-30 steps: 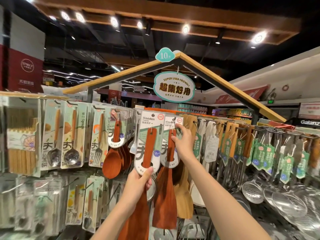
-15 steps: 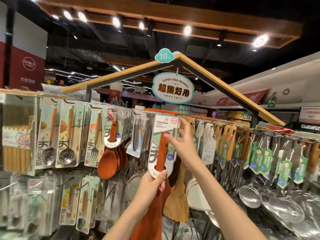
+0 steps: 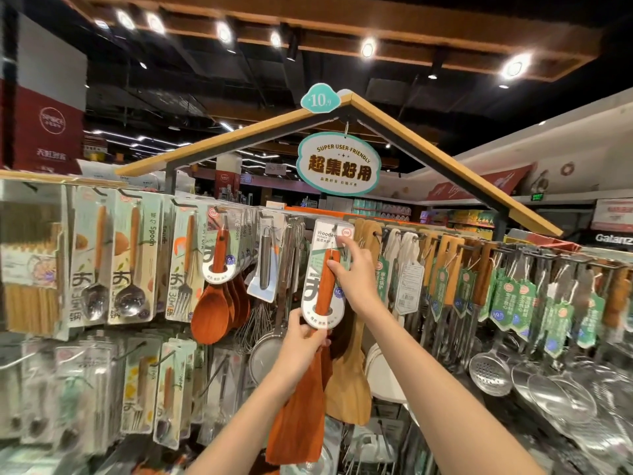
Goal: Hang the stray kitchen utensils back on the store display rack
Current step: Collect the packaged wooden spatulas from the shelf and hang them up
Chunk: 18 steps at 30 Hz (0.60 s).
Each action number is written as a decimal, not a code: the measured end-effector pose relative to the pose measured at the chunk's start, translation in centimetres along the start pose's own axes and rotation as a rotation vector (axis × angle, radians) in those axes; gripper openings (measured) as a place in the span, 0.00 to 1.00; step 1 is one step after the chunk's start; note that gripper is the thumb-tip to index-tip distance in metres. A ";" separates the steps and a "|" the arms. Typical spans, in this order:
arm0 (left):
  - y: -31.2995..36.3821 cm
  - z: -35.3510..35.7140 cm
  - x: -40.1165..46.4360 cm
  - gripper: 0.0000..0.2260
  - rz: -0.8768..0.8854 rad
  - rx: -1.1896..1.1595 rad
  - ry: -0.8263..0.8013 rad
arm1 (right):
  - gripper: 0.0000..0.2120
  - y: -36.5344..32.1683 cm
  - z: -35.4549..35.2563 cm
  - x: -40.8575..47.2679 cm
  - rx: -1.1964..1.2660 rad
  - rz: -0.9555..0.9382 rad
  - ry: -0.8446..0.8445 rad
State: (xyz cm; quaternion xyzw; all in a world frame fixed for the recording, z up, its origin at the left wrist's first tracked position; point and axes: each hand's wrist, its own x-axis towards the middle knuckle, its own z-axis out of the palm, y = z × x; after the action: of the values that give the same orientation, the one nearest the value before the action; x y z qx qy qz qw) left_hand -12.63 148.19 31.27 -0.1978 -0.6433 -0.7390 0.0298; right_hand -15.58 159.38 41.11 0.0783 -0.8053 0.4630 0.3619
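Left grip (image 3: 303, 341) pinches the wooden turner (image 3: 310, 371) below its card; right grip (image 3: 352, 272) pinches the card top, now carried rightwards to the rack hook (image 3: 337, 247), so hanging seems nearly done

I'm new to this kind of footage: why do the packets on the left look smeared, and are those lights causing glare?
Head view: packaged spoons at the left edge are blurred; the wooden turner, held by the left hand and right hand, is sharper. Ceiling spotlights flare white. The wide lens bends the edges.
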 end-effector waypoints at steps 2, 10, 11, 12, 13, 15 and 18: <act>-1.0 -0.7 -0.2 0.23 0.019 0.149 0.001 | 0.25 0.5 0.3 0.3 -0.019 0.013 -0.004; -4.9 -3.0 -1.6 0.25 -0.061 0.249 -0.005 | 0.36 2.7 0.4 0.3 -0.051 0.134 -0.072; -5.3 -3.3 -1.9 0.24 -0.084 0.259 0.003 | 0.37 2.9 0.4 0.1 -0.065 0.142 -0.088; -5.8 -3.5 -2.3 0.23 -0.108 0.276 0.007 | 0.38 3.0 0.4 -0.2 -0.097 0.146 -0.106; -6.3 -3.6 -2.8 0.22 -0.126 0.294 0.011 | 0.38 3.1 0.4 -0.5 -0.146 0.130 -0.115; -7.4 -4.1 -3.6 0.21 -0.150 0.328 0.017 | 0.38 3.2 0.6 -1.2 -0.278 0.023 -0.094; -8.9 -5.0 -5.1 0.19 -0.188 0.394 0.008 | 0.33 3.5 1.0 -2.4 -0.554 -0.195 -0.100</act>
State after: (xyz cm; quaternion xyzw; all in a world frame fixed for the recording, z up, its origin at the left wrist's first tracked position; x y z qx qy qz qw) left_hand -11.89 143.80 20.79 -0.1242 -0.7908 -0.5994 0.0013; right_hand -16.00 160.01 36.83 0.0764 -0.9065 0.1841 0.3721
